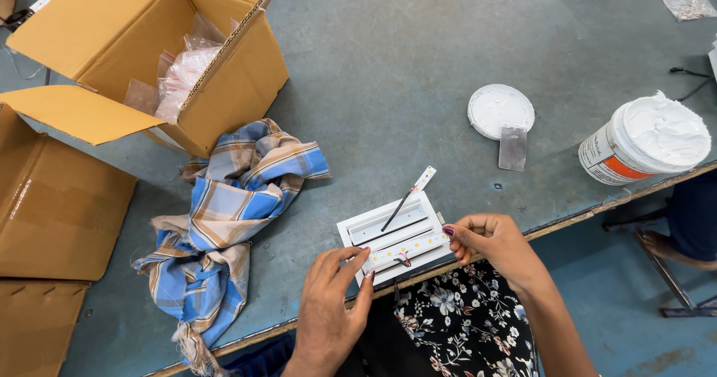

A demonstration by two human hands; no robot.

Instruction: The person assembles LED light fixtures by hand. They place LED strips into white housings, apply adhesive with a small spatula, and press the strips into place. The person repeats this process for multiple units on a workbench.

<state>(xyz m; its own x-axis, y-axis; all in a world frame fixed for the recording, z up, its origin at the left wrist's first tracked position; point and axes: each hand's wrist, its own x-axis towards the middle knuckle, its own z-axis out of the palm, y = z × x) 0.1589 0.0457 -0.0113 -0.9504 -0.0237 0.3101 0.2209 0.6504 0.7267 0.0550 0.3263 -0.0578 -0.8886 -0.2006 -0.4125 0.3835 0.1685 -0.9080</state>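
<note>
Two hands, left hand (332, 291), right hand (489, 242), fingertips on white tray (357, 231)

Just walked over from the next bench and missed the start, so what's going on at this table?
A person seated at the grey table has both hands on a white rectangular light housing at the table's edge. The left hand and the right hand press a white LED strip with red and black wires into it. A second strip lies slanted across the housing. Nearby are an open tub of white paste, its lid, a checked cloth and an open cardboard box.
</note>
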